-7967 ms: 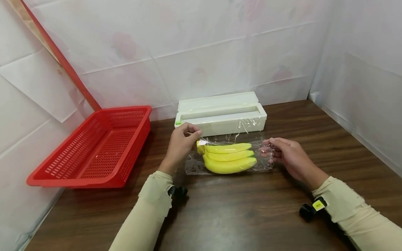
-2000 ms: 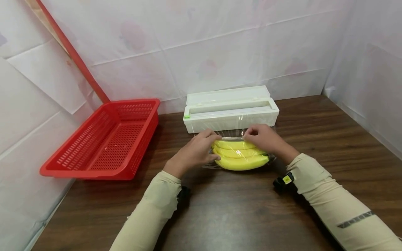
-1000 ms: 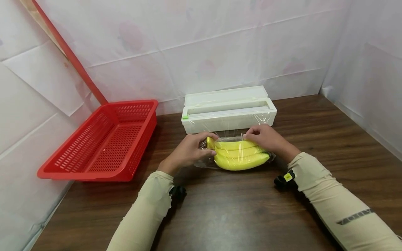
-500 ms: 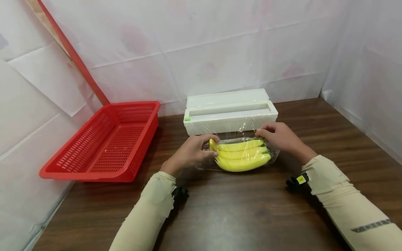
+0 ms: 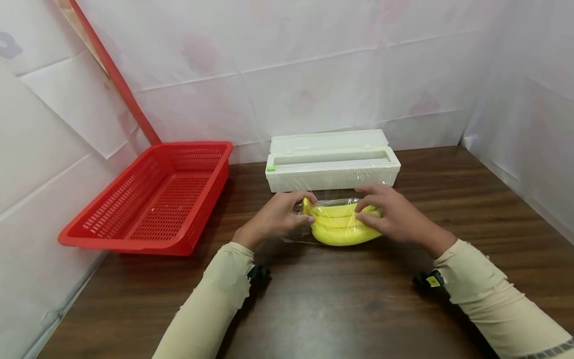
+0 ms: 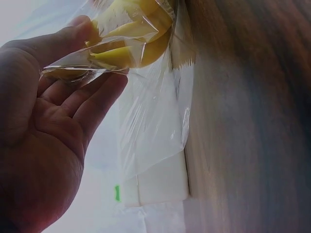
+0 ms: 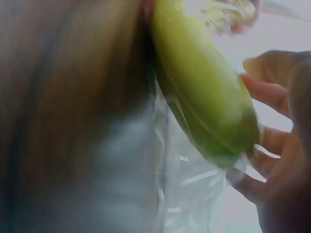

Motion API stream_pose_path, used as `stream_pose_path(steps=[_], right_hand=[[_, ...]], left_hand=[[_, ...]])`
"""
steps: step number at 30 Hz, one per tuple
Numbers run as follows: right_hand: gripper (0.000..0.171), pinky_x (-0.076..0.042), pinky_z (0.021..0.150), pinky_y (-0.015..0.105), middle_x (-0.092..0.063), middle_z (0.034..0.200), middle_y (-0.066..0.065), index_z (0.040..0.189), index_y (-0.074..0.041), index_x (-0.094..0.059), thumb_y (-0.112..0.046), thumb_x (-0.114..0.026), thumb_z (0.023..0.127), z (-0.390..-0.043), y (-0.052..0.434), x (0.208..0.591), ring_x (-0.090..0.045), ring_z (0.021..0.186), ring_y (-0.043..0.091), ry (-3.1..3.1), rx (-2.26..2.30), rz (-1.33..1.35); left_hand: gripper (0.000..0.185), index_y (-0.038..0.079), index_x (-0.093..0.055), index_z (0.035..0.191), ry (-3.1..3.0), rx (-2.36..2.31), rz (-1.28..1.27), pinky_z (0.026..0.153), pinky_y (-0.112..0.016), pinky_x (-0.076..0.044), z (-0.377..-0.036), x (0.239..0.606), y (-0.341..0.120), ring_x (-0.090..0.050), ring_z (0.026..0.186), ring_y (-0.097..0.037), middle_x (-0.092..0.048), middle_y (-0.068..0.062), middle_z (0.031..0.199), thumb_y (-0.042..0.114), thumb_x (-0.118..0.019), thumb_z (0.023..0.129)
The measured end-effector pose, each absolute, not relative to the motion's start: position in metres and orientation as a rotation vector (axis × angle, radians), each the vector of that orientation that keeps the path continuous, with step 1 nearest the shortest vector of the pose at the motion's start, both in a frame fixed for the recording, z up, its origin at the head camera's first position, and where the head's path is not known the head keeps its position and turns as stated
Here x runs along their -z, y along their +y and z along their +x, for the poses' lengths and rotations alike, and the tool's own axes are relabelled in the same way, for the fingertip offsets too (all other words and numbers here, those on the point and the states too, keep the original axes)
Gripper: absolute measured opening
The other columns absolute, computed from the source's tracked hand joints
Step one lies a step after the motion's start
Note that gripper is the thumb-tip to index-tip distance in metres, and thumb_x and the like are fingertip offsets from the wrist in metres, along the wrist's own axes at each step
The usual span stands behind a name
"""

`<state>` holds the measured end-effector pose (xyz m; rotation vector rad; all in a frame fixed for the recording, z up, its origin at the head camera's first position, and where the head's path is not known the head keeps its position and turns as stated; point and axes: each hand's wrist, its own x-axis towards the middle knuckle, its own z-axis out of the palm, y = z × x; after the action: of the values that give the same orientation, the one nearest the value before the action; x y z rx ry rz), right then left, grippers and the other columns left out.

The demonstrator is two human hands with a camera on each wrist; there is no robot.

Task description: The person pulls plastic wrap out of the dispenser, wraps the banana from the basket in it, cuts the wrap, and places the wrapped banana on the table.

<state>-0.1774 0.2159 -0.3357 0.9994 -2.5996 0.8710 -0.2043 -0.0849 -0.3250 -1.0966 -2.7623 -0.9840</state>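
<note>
A bunch of yellow bananas [image 5: 342, 234] lies on the table under clear cling film [image 6: 155, 119], which runs back to a white cling film dispenser [image 5: 334, 175] with its lid up. My left hand [image 5: 275, 217] grips the bunch's stem end through the film, thumb in front and fingers behind. Over the tip end hovers my right hand [image 5: 396, 214], its fingers spread and slightly bent. In the right wrist view those fingertips come close to a greenish banana tip [image 7: 228, 145]; whether they touch it is blurred. Film lies loosely wrinkled around the fruit.
To the left stands a red plastic basket [image 5: 179, 244] with slotted walls, beside a red strip [image 5: 121, 85] along the wall corner. A green slider [image 5: 271, 168] sits on the dispenser's left front. White sheeting [image 5: 323, 85] backs the brown wooden table [image 5: 332, 299].
Earlier both hands handled the film's edges; then my left hand took the stem end. In the last half second my right hand let go of the film at the tips and moved left over the bananas.
</note>
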Motion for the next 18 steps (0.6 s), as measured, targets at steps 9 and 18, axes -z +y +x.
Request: stream_pose_path(steps=[9,18], right_hand=[[0.015,-0.026,0.11,0.064,-0.041,0.154,0.018,0.106,-0.017,-0.078,-0.021,-0.069,0.095,-0.175,0.206,0.346,-0.03,0.142,0.043,-2.684,-0.755,1.09],[0.017,-0.032,0.109,0.059,-0.051,0.148,0.013,0.109,-0.014,-0.078,-0.019,-0.064,0.099,-0.178,0.218,0.337,-0.039,0.14,0.037,-2.699,-1.026,0.839]], left_hand=[[0.031,0.016,-0.068,0.112,-2.769,0.994,-1.05,0.076,-0.03,-0.049,-0.204,0.326,-0.084,-0.057,0.082,-0.015,-0.068,0.0,0.094,0.018,-0.082,0.085],[0.035,0.013,-0.069,0.117,-2.767,0.983,-1.051,0.08,-0.03,-0.05,-0.203,0.325,-0.085,-0.058,0.086,-0.015,-0.07,-0.001,0.105,0.017,-0.082,0.085]])
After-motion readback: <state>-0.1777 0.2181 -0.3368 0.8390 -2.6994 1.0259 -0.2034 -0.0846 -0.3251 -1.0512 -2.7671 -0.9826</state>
